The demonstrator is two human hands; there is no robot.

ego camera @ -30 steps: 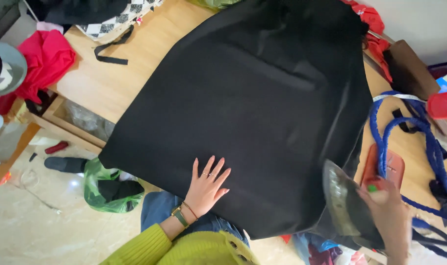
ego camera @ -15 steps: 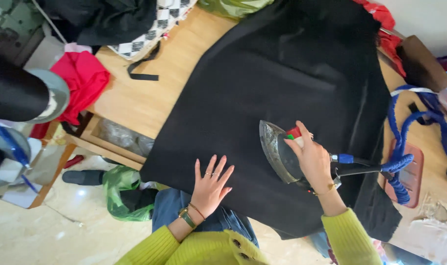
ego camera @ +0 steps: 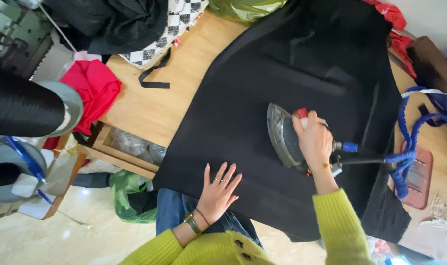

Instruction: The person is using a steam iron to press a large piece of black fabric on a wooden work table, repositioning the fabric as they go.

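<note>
My sleeves (ego camera: pixel 338 221): lime-green knit, buttons at the front. Left wrist: dark watch (ego camera: pixel 191 223), thin bracelet. Rings on left fingers (ego camera: pixel 218 180). Blue jeans (ego camera: pixel 177 211).

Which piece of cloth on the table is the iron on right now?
The big black cloth spread across the table, under the iron and both hands. The red cloth and the checked one lie off by the far edge, untouched.

Matt black cloth (ego camera: pixel 292 64); dull metal iron soleplate (ego camera: pixel 277 132); smooth pale wood table (ego camera: pixel 169 105); ribbed knit sleeve (ego camera: pixel 343 225).
</note>
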